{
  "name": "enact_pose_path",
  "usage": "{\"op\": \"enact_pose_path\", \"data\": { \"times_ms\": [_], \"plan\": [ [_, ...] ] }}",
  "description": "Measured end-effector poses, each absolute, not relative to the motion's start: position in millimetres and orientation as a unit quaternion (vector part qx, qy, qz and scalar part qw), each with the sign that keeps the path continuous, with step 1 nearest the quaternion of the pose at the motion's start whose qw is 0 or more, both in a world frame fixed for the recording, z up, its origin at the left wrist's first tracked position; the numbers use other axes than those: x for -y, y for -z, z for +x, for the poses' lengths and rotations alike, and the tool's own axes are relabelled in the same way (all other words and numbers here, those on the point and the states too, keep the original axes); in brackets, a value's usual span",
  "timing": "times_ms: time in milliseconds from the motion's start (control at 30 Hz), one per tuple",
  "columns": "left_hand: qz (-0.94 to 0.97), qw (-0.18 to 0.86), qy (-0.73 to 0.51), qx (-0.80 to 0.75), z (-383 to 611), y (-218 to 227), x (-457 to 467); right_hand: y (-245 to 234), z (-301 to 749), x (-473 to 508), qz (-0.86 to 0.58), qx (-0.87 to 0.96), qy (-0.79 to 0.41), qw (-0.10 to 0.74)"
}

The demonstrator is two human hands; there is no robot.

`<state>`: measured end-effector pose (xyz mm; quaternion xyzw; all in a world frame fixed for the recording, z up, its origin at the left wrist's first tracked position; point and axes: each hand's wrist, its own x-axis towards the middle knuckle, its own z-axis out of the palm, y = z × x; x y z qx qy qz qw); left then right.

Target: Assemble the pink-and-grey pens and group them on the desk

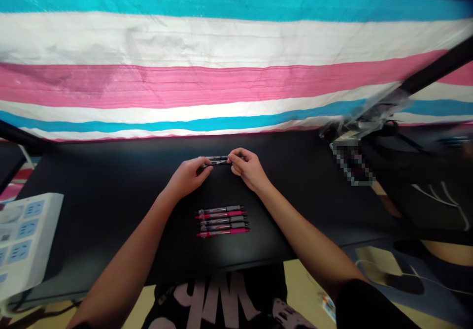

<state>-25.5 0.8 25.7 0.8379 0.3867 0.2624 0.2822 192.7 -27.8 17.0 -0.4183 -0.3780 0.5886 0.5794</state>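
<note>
My left hand (190,175) and my right hand (247,167) meet at the middle of a black table (111,191). Between them they hold a dark pen (219,160) lying level, the left hand pinching its left end, the right hand's fingers closed round its right end. Nearer to me, between my forearms, several pens (222,220) lie side by side in a neat row, some black with grey grips and some pink.
A white power strip (24,240) sits at the table's left edge. A black arm or stand (424,78) reaches in from the upper right. A striped blue, white and pink cloth (221,63) hangs behind the table.
</note>
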Motion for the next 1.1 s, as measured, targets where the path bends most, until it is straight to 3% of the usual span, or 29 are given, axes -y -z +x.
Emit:
{"op": "enact_pose_path", "data": {
  "times_ms": [500, 1100],
  "plan": [
    [0.803, 0.366, -0.291, -0.37, -22.1, -34.7, 3.3, -15.0, 193.0, 28.4, -0.415, 0.374, -0.59, 0.583],
    [0.848, 0.29, -0.249, -0.368, -25.8, -28.7, -1.2, -17.2, 190.9, 31.4, -0.407, 0.365, -0.607, 0.576]
  ]
}}
